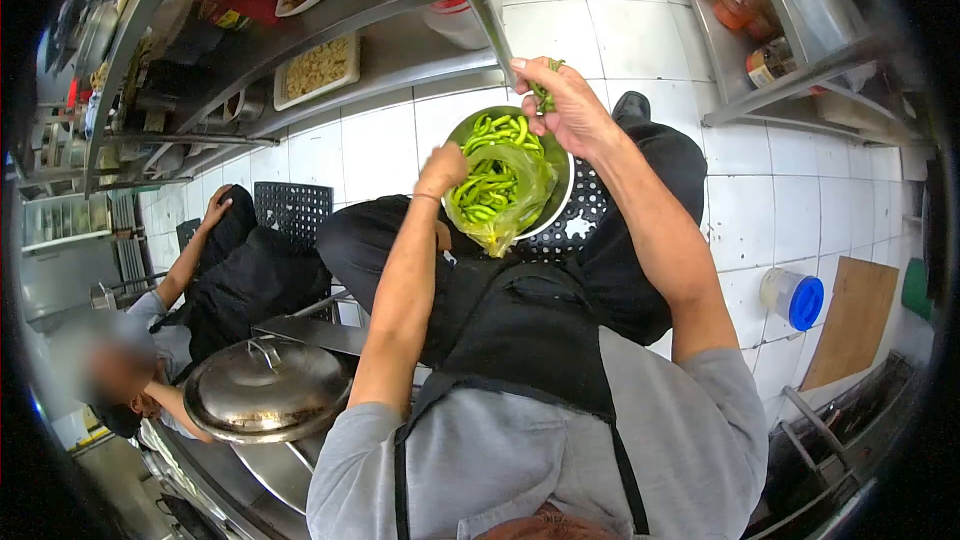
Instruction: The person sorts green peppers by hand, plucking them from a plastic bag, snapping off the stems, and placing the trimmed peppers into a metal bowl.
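Observation:
A pale metal bowl (567, 195) stands on the floor between my knees. In it sits an open clear plastic bag (535, 185) with many long green chili peppers (490, 180). My left hand (442, 170) is at the bowl's left rim, fingers curled in and a little blurred; what they hold is hidden. Above the bowl's upper right edge, my right hand (567, 110) is closed around thin green pieces (543, 92), which look like chili stems. Loose peppers also show above the bag's mouth.
Steel shelving (400, 0) with food trays stands at upper left, another steel rack (800, 80) at upper right. A lidded pot (265, 390) is close on my left, near a seated person (175, 300). A blue-lidded tub (795, 298) lies on the white tiles at right.

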Motion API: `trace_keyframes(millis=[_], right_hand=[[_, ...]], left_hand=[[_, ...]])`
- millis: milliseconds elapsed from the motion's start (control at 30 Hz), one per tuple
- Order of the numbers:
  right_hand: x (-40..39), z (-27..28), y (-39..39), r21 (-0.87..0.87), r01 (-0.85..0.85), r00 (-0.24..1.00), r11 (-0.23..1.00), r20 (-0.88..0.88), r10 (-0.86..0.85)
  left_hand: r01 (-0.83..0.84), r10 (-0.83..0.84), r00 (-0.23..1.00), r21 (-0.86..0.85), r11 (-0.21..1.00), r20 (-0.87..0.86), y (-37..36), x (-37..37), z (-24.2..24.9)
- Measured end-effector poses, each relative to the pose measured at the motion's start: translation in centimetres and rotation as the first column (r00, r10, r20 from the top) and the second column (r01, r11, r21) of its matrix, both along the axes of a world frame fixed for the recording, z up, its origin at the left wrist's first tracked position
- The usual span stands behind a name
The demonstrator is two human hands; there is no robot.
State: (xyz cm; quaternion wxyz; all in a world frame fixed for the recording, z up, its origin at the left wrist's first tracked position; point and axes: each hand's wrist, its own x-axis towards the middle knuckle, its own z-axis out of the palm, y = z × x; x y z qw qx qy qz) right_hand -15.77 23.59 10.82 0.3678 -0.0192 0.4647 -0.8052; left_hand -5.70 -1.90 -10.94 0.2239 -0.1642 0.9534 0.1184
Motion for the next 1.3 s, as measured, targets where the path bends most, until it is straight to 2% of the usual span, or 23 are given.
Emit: trace_keyframes(millis=[67,167,267,300,367,400,433,533,567,600,667,700,733,800,867,1000,1033,1133,1167,1200,1267,1300], right_hand=[[-0.1,0.3,0.3,0.014,-0.016,0.999,1.000,0.040,0.016],[-0.5,-0.2,0.4,0.010,-0.061,0.995,0.998,0.073,0.060],[-0.8,-0.4,0.5,-0.035,-0.050,0.988,0.998,0.142,0.054],[-0.9,-0.5,0.5,-0.052,-0.049,0.985,0.997,0.161,0.057],[-0.9,-0.6,0.5,-0.092,-0.048,0.977,0.995,0.200,0.066],[-0.8,-0.6,0.3,-0.041,-0.055,0.982,0.998,0.180,0.061],[-0.6,-0.6,0.1,0.011,-0.060,0.986,0.998,0.157,0.057],[0.0,-1.0,-0.3,0.097,-0.104,0.991,0.990,0.088,0.096],[0.2,-1.1,-0.5,0.128,-0.126,0.991,0.984,0.058,0.119],[0.5,-1.4,-0.7,0.161,-0.147,0.989,0.976,0.028,0.145],[1.3,-2.8,-1.1,0.179,-0.175,0.984,0.968,0.000,0.178],[1.6,-3.5,-1.2,0.198,-0.208,0.977,0.958,-0.008,0.214],[1.9,-3.7,-1.4,0.215,-0.243,0.968,0.946,-0.017,0.252],[2.8,-3.5,-1.7,0.245,-0.319,0.943,0.916,-0.014,0.332],[3.3,-3.3,-1.8,0.261,-0.413,0.900,0.872,-0.026,0.434],[4.0,-2.9,-2.4,0.187,-0.392,0.905,0.901,-0.097,0.414],[4.1,-2.9,-2.5,0.232,-0.360,0.907,0.904,-0.141,0.398],[3.9,-3.5,-2.7,0.379,-0.248,0.885,0.892,-0.285,0.367],[3.9,-4.5,-2.9,0.438,-0.201,0.865,0.876,-0.341,0.369],[3.9,-5.3,-3.0,0.492,-0.151,0.839,0.857,-0.395,0.375],[3.9,-6.2,-3.3,0.517,-0.108,0.805,0.849,-0.456,0.380],[4.2,-5.9,-3.5,0.529,-0.089,0.786,0.844,-0.483,0.386]], left_hand=[[-0.015,0.012,0.997,0.045,0.999,0.072,1.9,2.5,-3.3],[0.069,-0.051,0.990,0.138,0.988,-0.128,3.5,5.8,-6.9],[-0.018,0.032,0.987,0.088,0.996,-0.157,4.2,5.8,-6.4],[-0.062,0.064,0.979,0.020,0.998,-0.195,3.5,5.8,-7.7],[-0.092,0.109,0.970,0.088,0.992,-0.216,2.9,4.8,-3.9],[-0.105,0.130,0.965,0.121,0.987,-0.226,2.7,4.3,-1.6],[-0.103,0.120,0.956,0.075,0.992,-0.269,2.3,3.9,-0.3],[-0.165,0.234,0.902,0.212,0.963,-0.362,0.5,4.1,3.6],[-0.328,0.479,0.842,0.472,0.818,-0.246,0.4,4.2,5.8],[-0.458,0.666,0.743,0.675,0.578,-0.066,0.4,4.6,8.3],[-0.315,0.761,0.648,0.912,0.262,0.005,-0.1,6.0,11.9],[-0.252,0.814,0.579,0.958,0.138,0.035,0.2,6.5,14.2],[-0.101,0.861,0.505,0.995,-0.003,0.054,0.7,7.0,15.7],[0.048,0.860,0.504,0.992,-0.120,0.080,0.6,7.6,17.4],[0.091,0.872,0.479,0.983,-0.159,0.097,1.6,7.7,18.7],[0.121,0.856,0.502,0.970,-0.212,0.125,3.5,7.6,18.5],[0.095,0.851,0.507,0.972,-0.213,0.137,3.7,7.8,18.1],[-0.053,0.905,0.424,0.999,-0.003,0.025,5.1,7.4,18.4],[-0.206,0.881,0.432,0.929,0.306,-0.194,6.1,7.9,18.8],[-0.232,0.452,0.495,0.389,0.892,-0.742,6.1,8.1,18.3],[-0.126,0.108,0.575,0.043,0.991,-0.811,8.4,7.9,21.7],[-0.051,0.045,0.623,0.017,0.999,-0.781,8.9,7.9,21.3]])
